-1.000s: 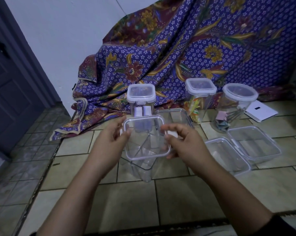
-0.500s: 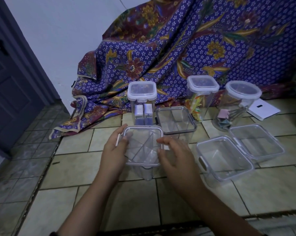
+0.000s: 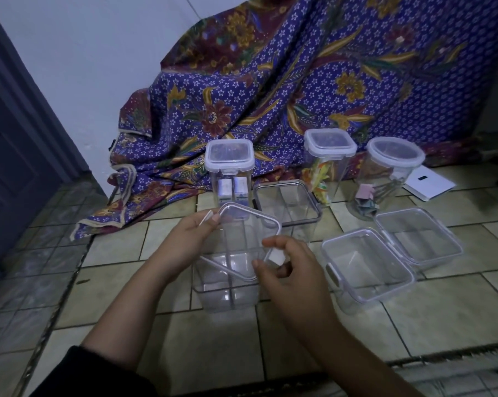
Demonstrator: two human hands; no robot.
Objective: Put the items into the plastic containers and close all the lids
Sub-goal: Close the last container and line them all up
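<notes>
A clear square lid (image 3: 242, 239) lies tilted over a clear divided container (image 3: 227, 290) on the tiled floor. My left hand (image 3: 190, 239) grips the lid's far left edge. My right hand (image 3: 288, 267) holds its right corner by a white latch flap. Behind it stands a second empty clear container (image 3: 288, 204) with a dark rim. An open hinged box (image 3: 365, 267) lies to the right, its lid (image 3: 419, 239) folded back. Three closed jars stand at the back: one with small white blocks (image 3: 230, 170), one with colourful pieces (image 3: 328, 159), a round one with clips (image 3: 391, 176).
A purple flowered cloth (image 3: 299, 81) drapes over something behind the jars. A white booklet (image 3: 428, 183) lies at the far right. A dark door (image 3: 13, 153) is at the left and a mat edge (image 3: 413, 368) runs along the near right.
The container came down from mid-air onto the floor. The lid has tilted, its left side raised, and my right hand has shifted to its right corner.
</notes>
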